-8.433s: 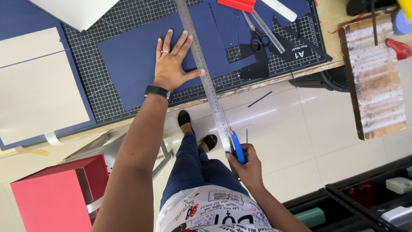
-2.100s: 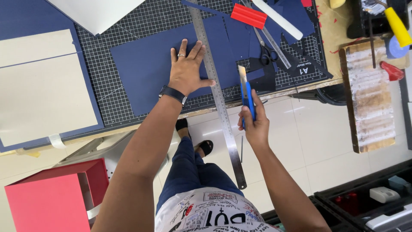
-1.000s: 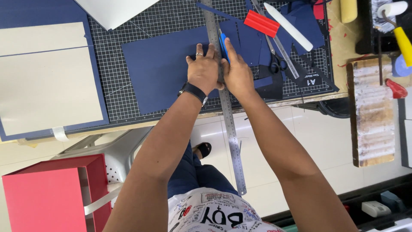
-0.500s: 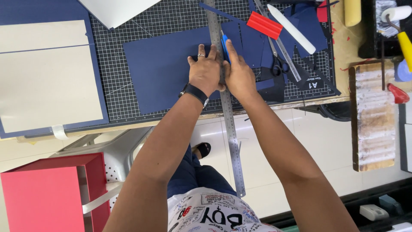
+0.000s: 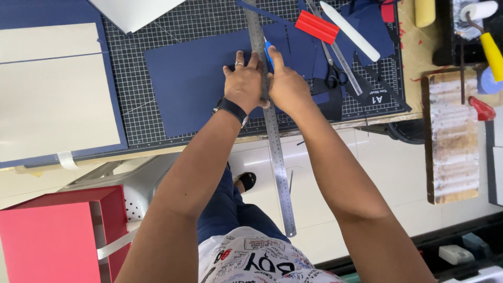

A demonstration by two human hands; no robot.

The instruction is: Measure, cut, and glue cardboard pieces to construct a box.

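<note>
**Ruler pinned on navy sheet, knife at its right edge**

Nearest: the person's lap, with a red box [image 5: 50, 236] low on the left. The long steel ruler [image 5: 272, 136] overhangs the table's near edge, its free end hanging over white floor tile, unsupported.

Both forearms reach away from the body and converge at the ruler, just past the table's near edge.

Left hand [image 5: 243, 84]: palm down, fingers spread and pressed flat, on the navy sheet [image 5: 188, 84] and the ruler's left side. Ring on one finger, black watch at the wrist.

Right hand [image 5: 285, 86]: closed around a blue-handled knife [image 5: 268, 55], index finger extended along it. The knife sits tight against the ruler's right edge. Blade tip not visible.

Navy sheet lies flat on the gridded cutting mat [image 5: 136, 105]; open mat shows along its left and near edges.

Left: a cream board [image 5: 52, 99], well apart from the hands.

Right of the ruler the room is crowded: scissors [image 5: 330, 68], a white bone folder [image 5: 348, 31], and a red block [image 5: 317, 26] on navy offcuts. Further right, a yellow-handled roller [image 5: 484, 31].
</note>
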